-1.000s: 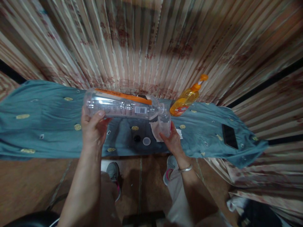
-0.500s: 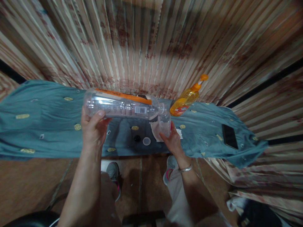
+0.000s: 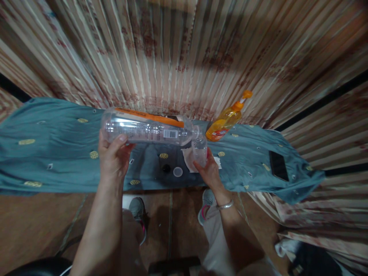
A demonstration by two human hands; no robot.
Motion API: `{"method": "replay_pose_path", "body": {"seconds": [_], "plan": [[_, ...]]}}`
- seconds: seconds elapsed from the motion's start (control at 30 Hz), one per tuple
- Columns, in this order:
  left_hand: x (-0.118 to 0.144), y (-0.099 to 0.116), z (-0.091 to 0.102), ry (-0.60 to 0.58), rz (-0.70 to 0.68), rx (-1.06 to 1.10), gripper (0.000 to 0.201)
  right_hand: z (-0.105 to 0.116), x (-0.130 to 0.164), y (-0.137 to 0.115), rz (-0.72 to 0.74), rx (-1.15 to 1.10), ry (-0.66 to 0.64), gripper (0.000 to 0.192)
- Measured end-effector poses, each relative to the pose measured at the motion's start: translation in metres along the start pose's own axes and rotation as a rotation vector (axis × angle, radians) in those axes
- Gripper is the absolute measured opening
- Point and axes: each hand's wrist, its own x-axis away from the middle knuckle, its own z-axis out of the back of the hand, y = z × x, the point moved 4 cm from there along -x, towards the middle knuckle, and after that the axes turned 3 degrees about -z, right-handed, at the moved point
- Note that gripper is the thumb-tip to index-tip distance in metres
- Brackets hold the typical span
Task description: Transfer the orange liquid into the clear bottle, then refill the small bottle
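My left hand [image 3: 112, 158] grips the base end of a large clear plastic bottle [image 3: 149, 131] with an orange-striped label, held almost level over the table. Its open mouth touches the top of a small clear bottle [image 3: 199, 150], which my right hand [image 3: 209, 171] holds upright just above the teal cloth [image 3: 57, 153]. Below the two bottles lie a clear round cap [image 3: 178, 171], a small dark cap [image 3: 166, 168] and a white tissue [image 3: 188, 158].
An orange pump bottle [image 3: 227, 119] stands behind my right hand. A black phone [image 3: 278, 165] lies on the cloth at the right. A striped patterned curtain [image 3: 184, 57] hangs right behind the table. My shoes and the brown floor show below the table edge.
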Motion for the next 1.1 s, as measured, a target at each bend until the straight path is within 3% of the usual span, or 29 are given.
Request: {"method": "replay_pose_path", "body": {"seconds": [0.43,1.1], "plan": [[-0.0022,-0.0013,0.0000,0.007,0.003,0.023,0.050,0.0008,-0.0009,0.0002,-0.069,-0.045,-0.038,0.085],[-0.0009,0.0004,-0.0013,0.018,0.003,0.009,0.050,-0.0010,-0.0003,0.0022,-0.044,-0.042,-0.020,0.083]]}}
